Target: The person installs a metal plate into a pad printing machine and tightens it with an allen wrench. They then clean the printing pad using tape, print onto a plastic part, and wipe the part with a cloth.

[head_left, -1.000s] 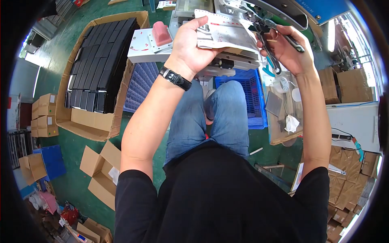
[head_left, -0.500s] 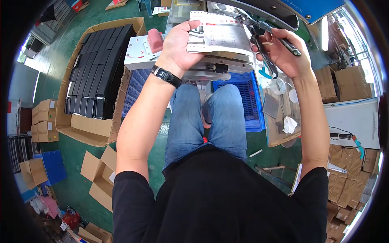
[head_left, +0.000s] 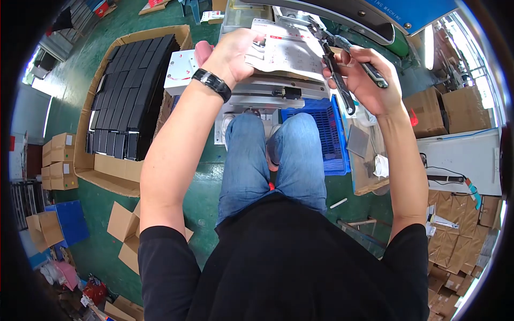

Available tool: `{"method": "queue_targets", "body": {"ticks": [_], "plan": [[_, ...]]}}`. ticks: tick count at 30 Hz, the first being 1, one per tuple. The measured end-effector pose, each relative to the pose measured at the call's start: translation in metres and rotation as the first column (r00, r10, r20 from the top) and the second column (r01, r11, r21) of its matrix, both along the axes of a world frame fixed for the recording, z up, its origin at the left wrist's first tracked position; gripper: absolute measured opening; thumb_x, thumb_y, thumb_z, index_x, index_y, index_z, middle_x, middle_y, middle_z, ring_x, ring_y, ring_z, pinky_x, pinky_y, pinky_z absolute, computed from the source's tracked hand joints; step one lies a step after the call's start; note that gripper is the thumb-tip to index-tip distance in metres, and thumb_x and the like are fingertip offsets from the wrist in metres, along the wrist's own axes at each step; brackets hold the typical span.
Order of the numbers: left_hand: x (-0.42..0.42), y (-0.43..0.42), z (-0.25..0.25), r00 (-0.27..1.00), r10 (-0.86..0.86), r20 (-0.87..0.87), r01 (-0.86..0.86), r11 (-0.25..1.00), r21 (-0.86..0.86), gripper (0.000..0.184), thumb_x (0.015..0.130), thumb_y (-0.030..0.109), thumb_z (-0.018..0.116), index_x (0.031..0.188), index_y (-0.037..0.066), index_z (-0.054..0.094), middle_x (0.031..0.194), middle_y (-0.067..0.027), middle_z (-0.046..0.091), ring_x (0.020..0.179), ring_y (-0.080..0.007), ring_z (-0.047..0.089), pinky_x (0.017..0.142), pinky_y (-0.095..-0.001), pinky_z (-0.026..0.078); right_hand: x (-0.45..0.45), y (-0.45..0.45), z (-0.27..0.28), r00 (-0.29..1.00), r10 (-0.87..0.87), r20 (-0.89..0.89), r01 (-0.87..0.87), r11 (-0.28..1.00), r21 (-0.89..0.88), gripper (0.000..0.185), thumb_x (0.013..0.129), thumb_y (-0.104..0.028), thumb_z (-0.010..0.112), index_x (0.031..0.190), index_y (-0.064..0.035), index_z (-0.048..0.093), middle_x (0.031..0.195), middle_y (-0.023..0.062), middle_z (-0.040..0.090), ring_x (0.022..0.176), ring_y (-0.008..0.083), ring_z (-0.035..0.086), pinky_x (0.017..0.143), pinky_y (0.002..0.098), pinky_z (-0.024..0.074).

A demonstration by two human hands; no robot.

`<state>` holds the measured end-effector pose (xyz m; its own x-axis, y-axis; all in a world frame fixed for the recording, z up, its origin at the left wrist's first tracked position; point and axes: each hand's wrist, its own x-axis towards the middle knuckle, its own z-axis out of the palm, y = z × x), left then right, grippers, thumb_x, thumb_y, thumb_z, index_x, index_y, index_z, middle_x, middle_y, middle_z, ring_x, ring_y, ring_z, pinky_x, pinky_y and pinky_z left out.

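Note:
A printed white paper sheet (head_left: pixel 289 52) with red and dark marks spans the space between my hands, over the metal machine. My left hand (head_left: pixel 235 53) grips its left edge, thumb on top. In my right hand (head_left: pixel 369 77) is a pair of dark-handled pliers (head_left: pixel 338 75), its handles spread apart and its head toward the upper left, by the sheet's right edge. A pink pad (head_left: pixel 203 52) sits on the white machine plate (head_left: pixel 181 68), left of my left wrist. What the jaws touch cannot be made out.
A large carton (head_left: pixel 115 179) of black boxes stands at the left. A blue crate (head_left: pixel 337 142) is beyond my knees. At the right is a wooden-edged table (head_left: pixel 369 184) with a grey plate and white tissue. The machine's blue housing (head_left: pixel 396 13) overhangs the top right.
Both hands have shifted left with the sheet and the pliers. My left hand now covers part of the pink pad. The pliers' lower handle has swung down and left.

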<state>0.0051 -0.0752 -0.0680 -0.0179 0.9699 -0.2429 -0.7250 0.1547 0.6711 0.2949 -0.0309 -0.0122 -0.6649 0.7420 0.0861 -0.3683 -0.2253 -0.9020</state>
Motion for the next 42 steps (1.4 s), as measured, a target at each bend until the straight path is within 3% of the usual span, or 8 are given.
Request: {"method": "queue_targets", "body": {"ticks": [14, 18, 21, 23, 24, 28, 33, 42], "plan": [[0.001, 0.008, 0.001, 0.999, 0.051, 0.015, -0.050, 0.998, -0.049, 0.042, 0.107, 0.007, 0.046, 0.140, -0.019, 0.041, 0.136, -0.0364, 0.060, 0.110, -0.0434, 0.073, 0.095, -0.0494, 0.064, 0.014, -0.061, 0.011, 0.985, -0.046, 0.167, 0.047, 0.999, -0.006, 0.021, 0.099, -0.015, 0.056, 0.108, 0.0038, 0.058, 0.105, 0.0189, 0.062, 0.096, 0.0329, 0.069, 0.078, 0.0394, 0.0567], [-0.007, 0.012, -0.010, 0.930, -0.110, 0.350, 0.056, 0.985, 0.160, 0.037, 0.108, 0.009, 0.038, 0.135, -0.014, 0.047, 0.128, -0.0294, 0.065, 0.108, -0.0398, 0.072, 0.096, -0.0494, 0.063, 0.017, -0.094, 0.008, 0.955, -0.096, 0.281, 0.119, 0.991, -0.064, 0.044, 0.092, -0.023, 0.058, 0.125, 0.0063, 0.053, 0.102, 0.0222, 0.065, 0.089, 0.0322, 0.067, 0.084, 0.0393, 0.0545], [-0.010, -0.014, -0.010, 0.725, -0.367, 0.583, 0.167, 0.914, 0.369, 0.048, 0.110, 0.021, 0.033, 0.143, -0.011, 0.047, 0.134, -0.0285, 0.064, 0.117, -0.0396, 0.069, 0.106, -0.0544, 0.056, 0.010, -0.103, 0.009, 0.946, -0.047, 0.321, 0.065, 0.997, -0.045, 0.049, 0.088, -0.023, 0.059, 0.127, 0.0061, 0.053, 0.102, 0.0234, 0.066, 0.088, 0.0298, 0.067, 0.082, 0.0372, 0.0541], [0.009, -0.040, 0.022, 0.894, 0.127, 0.430, -0.124, 0.992, -0.036, 0.057, 0.110, 0.033, 0.035, 0.153, -0.003, 0.045, 0.146, -0.0276, 0.059, 0.132, -0.0422, 0.060, 0.118, -0.0586, 0.044, 0.004, -0.116, 0.016, 0.903, -0.088, 0.421, 0.108, 0.994, -0.024, 0.043, 0.085, -0.021, 0.059, 0.120, 0.0041, 0.056, 0.100, 0.0236, 0.067, 0.087, 0.0287, 0.066, 0.081, 0.0347, 0.0532], [0.012, -0.045, 0.016, 0.895, 0.126, 0.428, -0.126, 0.992, -0.028, 0.057, 0.110, 0.033, 0.035, 0.153, -0.003, 0.045, 0.146, -0.0276, 0.059, 0.132, -0.0422, 0.060, 0.118, -0.0586, 0.044, 0.004, -0.120, 0.018, 0.905, -0.090, 0.416, 0.106, 0.994, -0.017, 0.043, 0.085, -0.021, 0.059, 0.120, 0.0041, 0.056, 0.100, 0.0236, 0.067, 0.087, 0.0287, 0.066, 0.081, 0.0347, 0.0532], [0.015, -0.046, -0.044, 0.731, -0.206, 0.650, -0.108, 0.906, 0.409, 0.067, 0.109, 0.053, 0.042, 0.161, 0.011, 0.043, 0.160, -0.0203, 0.050, 0.145, -0.0418, 0.051, 0.122, -0.0659, 0.035, 0.006, -0.130, 0.022, 0.927, 0.064, 0.369, -0.074, 0.997, 0.012, 0.025, 0.091, -0.021, 0.060, 0.108, -0.0023, 0.059, 0.109, 0.0145, 0.064, 0.093, 0.0214, 0.061, 0.088, 0.0311, 0.0454], [0.033, -0.063, -0.012, 0.632, -0.430, 0.645, -0.018, 0.824, 0.567, 0.065, 0.109, 0.053, 0.042, 0.161, 0.015, 0.045, 0.164, -0.0177, 0.047, 0.150, -0.0414, 0.045, 0.125, -0.0700, 0.023, -0.001, -0.150, 0.025, 0.913, 0.040, 0.405, -0.108, 0.983, 0.146, 0.032, 0.091, -0.023, 0.063, 0.112, 0.0000, 0.062, 0.120, 0.0140, 0.056, 0.103, 0.0230, 0.055, 0.092, 0.0319, 0.0421], [0.043, -0.090, -0.043, 0.585, -0.308, 0.750, -0.069, 0.903, 0.424, 0.066, 0.108, 0.056, 0.038, 0.162, 0.019, 0.043, 0.166, -0.0124, 0.045, 0.154, -0.0410, 0.039, 0.127, -0.0712, 0.016, 0.004, -0.164, 0.020, 0.890, 0.112, 0.443, -0.184, 0.975, 0.121, 0.041, 0.091, -0.024, 0.065, 0.122, 0.0027, 0.063, 0.128, 0.0131, 0.048, 0.107, 0.0249, 0.053, 0.095, 0.0333, 0.0405]]}}
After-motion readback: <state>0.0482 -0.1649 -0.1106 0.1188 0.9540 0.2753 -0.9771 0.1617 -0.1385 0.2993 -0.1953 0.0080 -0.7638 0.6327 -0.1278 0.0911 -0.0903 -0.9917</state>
